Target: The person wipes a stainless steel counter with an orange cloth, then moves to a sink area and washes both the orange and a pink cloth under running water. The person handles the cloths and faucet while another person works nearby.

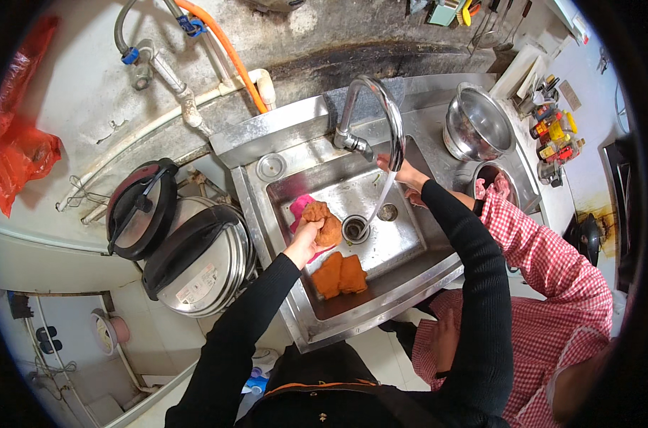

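My left hand grips a bunched orange-brown cloth over the left part of the stainless steel sink. A pink cloth lies partly under it. Another orange-brown cloth, folded, rests in the sink's near left corner. My right hand is beside the curved chrome faucet, partly hidden by its spout; whether it touches the faucet cannot be told. Water runs from the spout down to the drain. Another person's hand shows just below my right hand, partly covered by my sleeve.
A person in a red checked garment stands close on the right. Steel pots stand on the right drainboard, with bottles beyond. Large pot lids with black handles lean left of the sink. A grey cloth hangs behind the faucet.
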`<state>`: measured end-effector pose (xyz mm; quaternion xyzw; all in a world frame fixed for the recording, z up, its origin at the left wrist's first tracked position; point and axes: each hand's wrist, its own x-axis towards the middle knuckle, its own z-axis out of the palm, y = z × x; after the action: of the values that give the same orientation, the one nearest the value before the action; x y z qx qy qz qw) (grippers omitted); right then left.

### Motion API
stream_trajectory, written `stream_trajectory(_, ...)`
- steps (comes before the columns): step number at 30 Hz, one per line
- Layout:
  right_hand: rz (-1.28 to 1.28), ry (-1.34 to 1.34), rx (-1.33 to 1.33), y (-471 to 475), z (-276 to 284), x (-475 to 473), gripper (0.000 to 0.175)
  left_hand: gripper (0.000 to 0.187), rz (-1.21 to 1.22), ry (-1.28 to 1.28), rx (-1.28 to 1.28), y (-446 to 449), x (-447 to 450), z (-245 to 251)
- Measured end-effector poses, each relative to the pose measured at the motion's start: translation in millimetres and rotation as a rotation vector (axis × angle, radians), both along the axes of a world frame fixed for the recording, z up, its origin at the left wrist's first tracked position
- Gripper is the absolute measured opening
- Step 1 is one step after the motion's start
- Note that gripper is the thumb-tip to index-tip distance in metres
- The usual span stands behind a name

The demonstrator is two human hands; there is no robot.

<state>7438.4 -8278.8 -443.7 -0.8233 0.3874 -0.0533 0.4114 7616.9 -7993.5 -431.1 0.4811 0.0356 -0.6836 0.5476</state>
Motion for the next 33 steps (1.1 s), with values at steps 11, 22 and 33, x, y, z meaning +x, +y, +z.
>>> stream_trajectory(11,-0.321,-0.698,1.260,117.8,53.5,26.3,0.027,0.033,0.019,0.035,-0.072,7.4,25.6,12.0)
stream_trajectory(22,-0.046,-0.095,0.188,113.3,69.2,-17.6,0.050,0.036,0.021,-0.108,-0.068,2.3,-0.5,30.6)
stream_trajectory(33,-0.094,0.423,-0.479,61.2,-262.6,-79.4,0.045,0.043,0.236,-0.143,0.040,74.1,-37.9,5.3)
